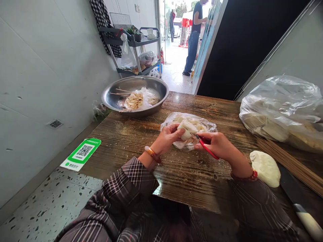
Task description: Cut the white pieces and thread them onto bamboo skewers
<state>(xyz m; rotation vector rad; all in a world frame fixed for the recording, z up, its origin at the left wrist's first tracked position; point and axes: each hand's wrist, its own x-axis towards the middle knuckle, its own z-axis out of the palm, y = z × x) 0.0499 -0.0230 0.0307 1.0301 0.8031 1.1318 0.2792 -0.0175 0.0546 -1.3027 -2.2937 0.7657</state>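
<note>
Near the middle of the wooden table, my left hand (pixel 168 138) has its fingers wrapped round a pale, dough-like piece (pixel 187 129). My right hand (pixel 219 145) grips a red-handled tool (pixel 209 149), whose metal tip touches the right side of that piece. Directly under and behind both hands lies a clear plastic bag (pixel 171 119) with more pale pieces in it. The tips of some fingers on my right hand are hidden by the tool and the bag.
A metal basin (pixel 107 97) with skewered food stands at the table's back left. On the right are a large plastic bag (pixel 280 107), wooden skewers (pixel 290 161), a pale lump (pixel 266 168) and a knife (pixel 292 191). A QR card (pixel 83 153) lies left. A person (pixel 194 37) stands beyond the doorway.
</note>
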